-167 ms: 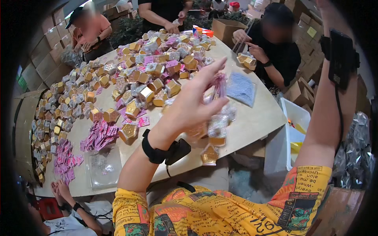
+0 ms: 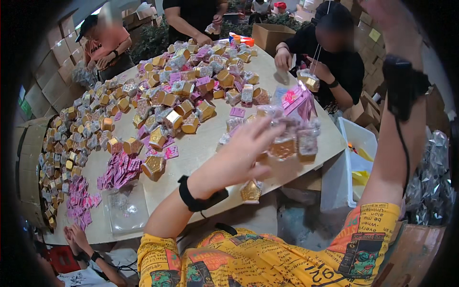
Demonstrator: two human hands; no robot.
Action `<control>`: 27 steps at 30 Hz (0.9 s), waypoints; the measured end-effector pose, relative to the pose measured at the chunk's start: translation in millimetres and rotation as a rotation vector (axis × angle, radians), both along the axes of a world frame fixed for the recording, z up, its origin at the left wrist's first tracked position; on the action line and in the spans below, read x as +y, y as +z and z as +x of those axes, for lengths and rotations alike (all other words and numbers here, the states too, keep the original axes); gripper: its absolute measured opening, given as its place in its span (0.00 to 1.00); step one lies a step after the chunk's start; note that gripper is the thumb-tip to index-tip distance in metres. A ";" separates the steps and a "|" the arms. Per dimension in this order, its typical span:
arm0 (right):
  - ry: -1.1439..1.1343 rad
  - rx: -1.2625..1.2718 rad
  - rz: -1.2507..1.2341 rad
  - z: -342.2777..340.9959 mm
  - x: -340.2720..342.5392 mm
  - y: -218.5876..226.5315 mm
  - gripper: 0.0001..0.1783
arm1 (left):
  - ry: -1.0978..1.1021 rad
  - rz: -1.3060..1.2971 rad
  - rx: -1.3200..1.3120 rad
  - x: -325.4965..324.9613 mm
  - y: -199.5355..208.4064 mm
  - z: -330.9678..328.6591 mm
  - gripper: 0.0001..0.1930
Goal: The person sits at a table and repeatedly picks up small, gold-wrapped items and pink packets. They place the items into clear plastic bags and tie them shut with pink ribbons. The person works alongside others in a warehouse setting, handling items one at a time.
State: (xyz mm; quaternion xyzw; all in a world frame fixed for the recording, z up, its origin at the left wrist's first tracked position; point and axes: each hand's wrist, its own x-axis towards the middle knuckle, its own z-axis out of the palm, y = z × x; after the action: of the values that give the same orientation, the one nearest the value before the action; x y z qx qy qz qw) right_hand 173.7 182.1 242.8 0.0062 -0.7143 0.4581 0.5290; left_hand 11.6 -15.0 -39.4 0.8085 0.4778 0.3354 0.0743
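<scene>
Left hand [image 2: 232, 160], fingers spread, best kept loose beside gold box [image 2: 284, 149] and pink cards [image 2: 300, 103] beyond fingertips; right hand [image 2: 394, 21] blurred, grip indeterminable.

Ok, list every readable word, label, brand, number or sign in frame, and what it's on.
Yellow patterned shirt: dark lettering and digits, partly legible; I won't copy the wording.
Pile of pink cards on the table: printed marks, too small to read.
Bunch of pink cards beyond the left hand: blurred.
White shirt, lower left: dark print, too small.
Yellow note on the stacked boxes: nothing I can make out.
</scene>
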 end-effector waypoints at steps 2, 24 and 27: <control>-0.004 -0.124 -0.058 9.8 -4.9 -29.3 0.11 | 0.003 -0.135 0.327 -13.8 -26.7 13.0 0.47; -0.560 -1.381 0.423 -29.2 158.9 -316.1 0.17 | 0.110 -0.207 0.191 -21.0 -99.4 18.1 0.32; -0.881 -1.163 0.739 -81.0 150.7 -375.9 0.26 | 0.145 -0.241 -0.018 -39.2 -89.0 0.7 0.28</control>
State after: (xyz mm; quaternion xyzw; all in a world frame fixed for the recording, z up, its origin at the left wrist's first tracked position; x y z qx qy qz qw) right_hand 92.7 332.9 -133.2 -0.3397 -0.9165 -0.1267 0.1692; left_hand 12.3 -54.1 -128.4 0.7539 0.5713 0.2872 0.1509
